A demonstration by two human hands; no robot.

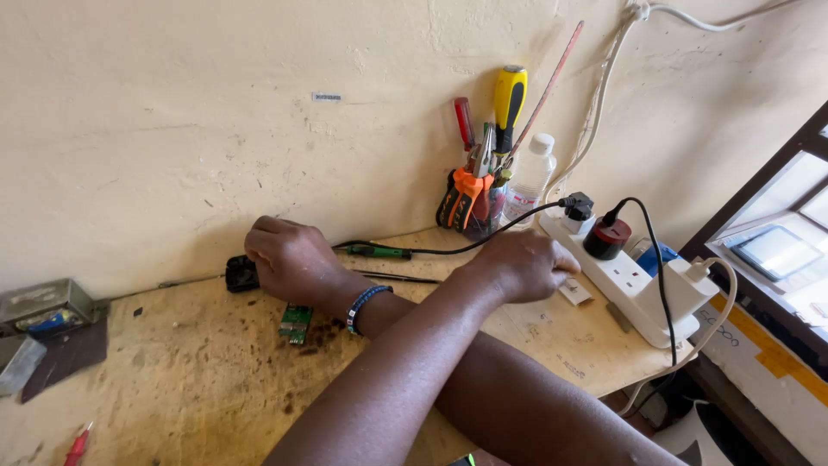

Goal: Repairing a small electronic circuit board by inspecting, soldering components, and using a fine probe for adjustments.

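Note:
My arms are crossed over a worn wooden bench (172, 380). My right hand (289, 259), a beaded band on its wrist, reaches to the left and lies curled knuckles-up; what its fingers enclose is hidden. Left of it sits a small black part (241, 274), and a small green circuit board (296, 324) lies under the wrist. A green-handled tool (379, 252) on a black cable lies just right of that hand. My left hand (517, 263) reaches right, fingertips at a small white piece (575, 292) beside the white power strip (634, 289).
A holder with orange pliers, screwdrivers and a yellow-handled tool (483, 185) stands at the wall beside a clear bottle (530, 177). Plugs and cables fill the power strip. A grey metal box (43, 304) sits far left, a red tool (78, 447) at the near left edge.

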